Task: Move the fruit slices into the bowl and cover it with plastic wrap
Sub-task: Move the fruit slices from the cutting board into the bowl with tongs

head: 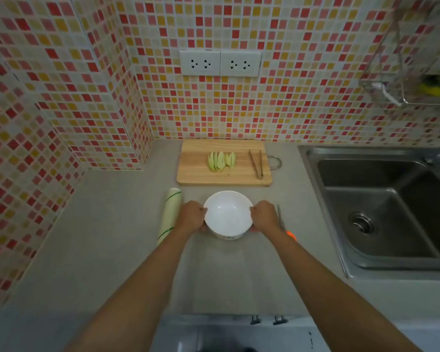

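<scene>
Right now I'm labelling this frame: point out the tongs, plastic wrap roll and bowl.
tongs (256,163): head view, mid-arm.
plastic wrap roll (170,214): head view, middle of roll.
bowl (228,214): head view, inner bottom.

A corner wall of red, orange and cream mosaic tiles (87,72) fills the upper frame, two white double sockets (220,62) at centre; grey countertop (99,250) below, stainless-steel sink (381,212) at right.
</scene>
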The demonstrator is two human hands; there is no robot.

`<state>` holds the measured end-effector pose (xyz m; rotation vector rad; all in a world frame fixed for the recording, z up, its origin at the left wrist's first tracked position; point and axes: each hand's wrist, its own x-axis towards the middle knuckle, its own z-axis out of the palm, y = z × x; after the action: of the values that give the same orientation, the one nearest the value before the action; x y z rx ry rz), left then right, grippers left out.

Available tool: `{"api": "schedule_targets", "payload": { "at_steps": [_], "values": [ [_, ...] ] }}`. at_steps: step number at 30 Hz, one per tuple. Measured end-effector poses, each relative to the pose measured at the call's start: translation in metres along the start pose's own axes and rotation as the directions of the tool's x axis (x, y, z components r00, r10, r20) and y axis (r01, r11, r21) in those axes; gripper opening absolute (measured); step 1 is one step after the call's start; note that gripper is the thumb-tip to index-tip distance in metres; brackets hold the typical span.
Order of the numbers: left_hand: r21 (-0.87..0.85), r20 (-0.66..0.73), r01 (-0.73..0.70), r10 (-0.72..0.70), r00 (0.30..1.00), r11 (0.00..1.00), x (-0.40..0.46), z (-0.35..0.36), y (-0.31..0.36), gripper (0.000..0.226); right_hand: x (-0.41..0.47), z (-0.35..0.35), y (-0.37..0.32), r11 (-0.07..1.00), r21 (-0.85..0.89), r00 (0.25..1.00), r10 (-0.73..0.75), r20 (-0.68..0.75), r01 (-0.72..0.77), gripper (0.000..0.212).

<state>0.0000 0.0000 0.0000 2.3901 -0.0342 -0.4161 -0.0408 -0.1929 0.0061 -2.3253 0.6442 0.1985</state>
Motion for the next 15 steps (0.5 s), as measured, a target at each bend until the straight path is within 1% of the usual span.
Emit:
{"api": "schedule_targets", "payload": {
  "at_steps": [3, 5, 7, 10, 13, 15],
  "values": [
    [-0.064, -0.020, 0.022, -0.023, 1.000, 0.998, 0.009, -0.006, 0.004, 0.044, 0.005, -0.003, -0.006, 0.998, 0.069, 1.000, 0.014, -0.027, -0.012, 0.029],
    [-0.090, -0.017, 0.008, -0.010, 1.000, 0.996, 0.016, -0.010, 0.011, 0.043, 0.010, -0.006, -0.012, 0.993, 0.112, 0.999, 0.028, -0.033, -0.024, 0.027],
    [-0.089, -0.024, 0.005, -0.007, 1.000, 0.996, 0.024, -0.012, 0.015, 0.040, 0.018, -0.008, -0.015, 0.990, 0.136, 0.998, 0.033, -0.045, -0.026, 0.026],
    [-0.116, -0.032, 0.003, -0.007, 0.999, 0.993, 0.036, -0.014, 0.019, 0.033, 0.031, -0.011, -0.017, 0.989, 0.146, 0.999, 0.031, -0.036, -0.025, 0.026],
    [-0.135, -0.045, 0.006, -0.012, 0.999, 0.991, 0.043, -0.014, 0.021, 0.031, 0.042, -0.010, -0.017, 0.991, 0.133, 1.000, 0.011, -0.027, -0.007, 0.033],
    [-0.137, -0.056, 0.014, -0.022, 0.998, 0.990, 0.046, -0.013, 0.020, 0.029, 0.045, -0.009, -0.018, 0.991, 0.134, 1.000, 0.002, -0.026, 0.001, 0.030]
  ]
}}
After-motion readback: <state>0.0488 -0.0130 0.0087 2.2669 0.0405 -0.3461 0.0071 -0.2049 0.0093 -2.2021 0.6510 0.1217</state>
